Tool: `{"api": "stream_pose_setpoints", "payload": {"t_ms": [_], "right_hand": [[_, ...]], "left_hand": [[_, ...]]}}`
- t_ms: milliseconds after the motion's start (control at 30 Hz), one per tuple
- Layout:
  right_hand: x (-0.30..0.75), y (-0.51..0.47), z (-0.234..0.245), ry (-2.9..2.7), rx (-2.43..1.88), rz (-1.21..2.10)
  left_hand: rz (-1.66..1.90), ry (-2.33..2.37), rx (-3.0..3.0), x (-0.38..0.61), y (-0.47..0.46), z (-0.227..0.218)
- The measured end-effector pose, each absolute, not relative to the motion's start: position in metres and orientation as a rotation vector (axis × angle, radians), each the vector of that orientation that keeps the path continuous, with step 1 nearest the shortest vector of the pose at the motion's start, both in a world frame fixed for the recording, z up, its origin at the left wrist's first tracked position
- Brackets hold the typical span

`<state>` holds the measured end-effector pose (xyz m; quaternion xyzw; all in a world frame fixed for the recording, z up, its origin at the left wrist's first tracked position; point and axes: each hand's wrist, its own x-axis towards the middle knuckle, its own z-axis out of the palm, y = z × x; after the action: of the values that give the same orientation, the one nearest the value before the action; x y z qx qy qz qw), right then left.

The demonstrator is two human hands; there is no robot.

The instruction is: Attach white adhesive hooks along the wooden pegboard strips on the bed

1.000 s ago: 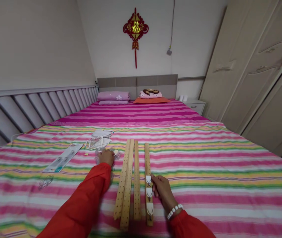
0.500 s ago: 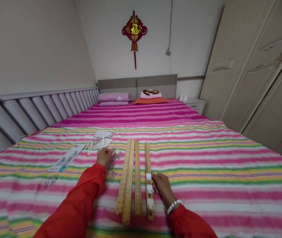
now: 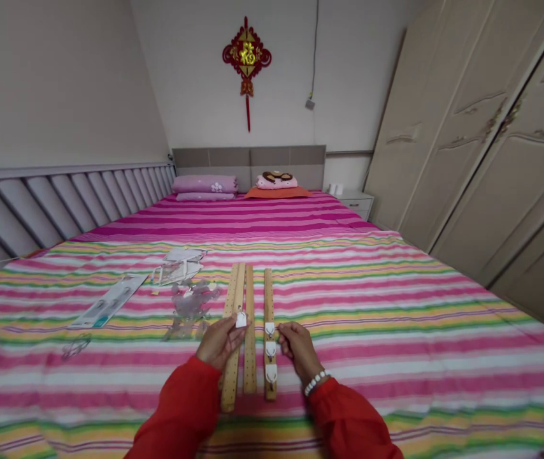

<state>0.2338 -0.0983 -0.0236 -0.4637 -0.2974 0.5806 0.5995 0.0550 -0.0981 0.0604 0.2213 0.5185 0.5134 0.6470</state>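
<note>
Three perforated wooden strips lie lengthwise on the striped bed sheet (image 3: 396,319). The right strip (image 3: 268,299) carries three white adhesive hooks (image 3: 270,349) near its close end. My left hand (image 3: 218,341) pinches one more white hook (image 3: 241,319) above the left strips (image 3: 234,299). My right hand (image 3: 297,341) rests on the sheet beside the right strip, fingertips touching its edge by the topmost hook. Both sleeves are red, and a white bead bracelet sits on my right wrist.
A pile of clear hooks (image 3: 190,306) lies left of the strips, with torn packaging (image 3: 176,268) and a printed card (image 3: 104,303) further left. Pillows (image 3: 205,185) sit at the headboard. A wardrobe (image 3: 492,140) stands at right, a padded wall panel at left.
My left hand left the pile of clear hooks and came back over the strips holding a white hook. My right hand stayed by the right strip. The camera moved slightly.
</note>
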Motion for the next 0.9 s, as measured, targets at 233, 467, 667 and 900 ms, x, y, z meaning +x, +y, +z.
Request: {"api": "stream_pose_setpoints", "payload": {"t_ms": [233, 467, 667, 900], "right_hand": [[0.232, -0.122, 0.009, -0.72, -0.912, 1.361], [0.219, -0.134, 0.038, -0.913, -0.869, 1.351], [0.217, -0.148, 0.032, -0.925, -0.855, 1.461], [0.221, -0.15, 0.047, -0.784, -0.862, 1.482]], "left_hand": [[1.208, 1.173, 0.869, 0.095, -0.123, 0.045], [1.386, 1.186, 1.108, 0.108, -0.135, 0.04], [1.324, 1.143, 0.984, 0.102, -0.138, 0.044], [1.423, 1.075, 1.303, 0.104, -0.149, 0.05]]}}
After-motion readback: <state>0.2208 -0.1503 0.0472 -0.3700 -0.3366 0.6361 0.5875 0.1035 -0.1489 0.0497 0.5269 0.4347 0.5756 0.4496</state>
